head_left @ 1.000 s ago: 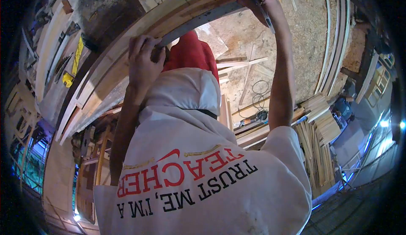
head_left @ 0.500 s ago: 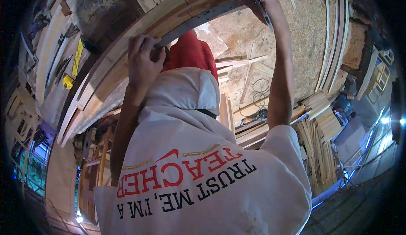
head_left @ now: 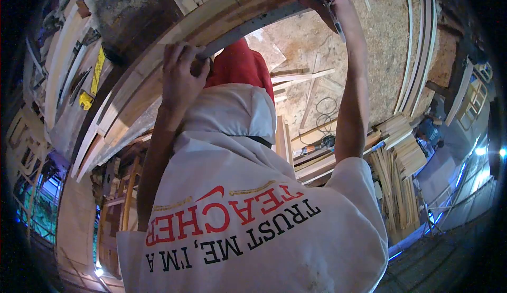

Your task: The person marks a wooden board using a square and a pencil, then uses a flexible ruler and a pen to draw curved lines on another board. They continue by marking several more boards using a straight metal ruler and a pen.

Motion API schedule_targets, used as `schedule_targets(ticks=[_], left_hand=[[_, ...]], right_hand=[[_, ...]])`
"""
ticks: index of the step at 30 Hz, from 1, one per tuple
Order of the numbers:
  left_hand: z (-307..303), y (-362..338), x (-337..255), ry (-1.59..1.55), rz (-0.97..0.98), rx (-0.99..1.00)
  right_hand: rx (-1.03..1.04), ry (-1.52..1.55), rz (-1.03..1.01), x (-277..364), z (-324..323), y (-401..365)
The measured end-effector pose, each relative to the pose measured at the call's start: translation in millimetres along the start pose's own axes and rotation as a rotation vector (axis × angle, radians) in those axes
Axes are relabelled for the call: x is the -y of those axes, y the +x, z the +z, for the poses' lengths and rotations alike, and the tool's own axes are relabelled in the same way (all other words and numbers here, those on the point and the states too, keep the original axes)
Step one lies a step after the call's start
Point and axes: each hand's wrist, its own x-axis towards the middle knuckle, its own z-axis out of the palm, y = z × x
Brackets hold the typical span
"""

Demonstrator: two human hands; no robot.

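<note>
My left hand (head_left: 182, 74) is closed at the near end of a long grey flat strip (head_left: 253, 27), which looks like a metal straightedge. The strip runs along the edge of a curved wooden beam (head_left: 211, 16) and appears bowed in this wide view. At its far end my right hand (head_left: 332, 8) has curled fingers, with a pen (head_left: 335, 19) held in them, its tip pointing down toward the wrist. The fingers of that hand also touch the beam; their exact hold on the strip is hidden.
A yellow tape or level (head_left: 96, 74) lies on the left. Long curved wood strips (head_left: 418, 50) rest at the right. A power tool (head_left: 319, 145) with a cable sits on the floor near stacked boards (head_left: 393, 182). Sawdust covers the floor (head_left: 372, 55).
Both hands have shifted slightly to the right in view, and the pen has moved a little with my right hand. The grips look the same.
</note>
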Motion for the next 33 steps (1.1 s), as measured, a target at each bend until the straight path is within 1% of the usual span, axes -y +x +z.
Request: schedule_targets(ticks=[4,7,9,13,15,16,18,22,24,25,27,28,29,30,31,33], left_hand=[[-3,2,-3,-0.007,-0.011,0.012],[-3,2,-3,-0.009,-0.032,0.025],[-2,1,-1,-0.006,-0.031,0.036],[-2,1,-2,0.005,-0.028,0.029],[-2,1,-1,0.002,-0.032,0.04],[-3,1,-1,-0.001,-0.036,0.052],[-4,2,-1,-0.001,-0.027,0.048],[-4,1,-2,0.01,-0.018,0.041],[-3,-1,0,0.032,-0.021,0.041],[-4,0,0,0.053,-0.023,0.041],[-4,1,-4,0.042,-0.009,0.045],[-4,2,-5,0.03,0.006,0.049],[-5,1,-4,0.031,0.005,0.049],[-5,1,-3,0.063,0.012,0.13],[-6,1,-3,0.095,0.018,0.21],[-6,2,-6,0.114,0.013,0.197]], right_hand=[[-0.012,-0.021,0.074,15,1,-2],[-0.041,0.03,0.017,13,2,-2],[-0.027,-0.147,-0.011,20,-1,-1],[-0.027,-0.17,-0.073,20,-2,0],[-0.028,0.017,-0.037,13,1,-2],[-0.028,0.017,-0.038,14,1,-2],[-0.005,0.034,0.037,15,0,-3],[-0.019,0.068,0.028,6,5,-3],[-0.023,0.358,0.106,-3,5,-2],[-0.022,0.358,0.105,0,4,-2],[0.018,0.127,0.176,6,1,-2],[0.018,0.127,0.175,9,0,-2],[-0.005,0.024,0.07,12,0,-2],[-0.029,-0.079,-0.035,15,1,-2],[-0.029,-0.079,-0.036,15,2,-2],[-0.057,-0.139,-0.043,15,2,-2]])
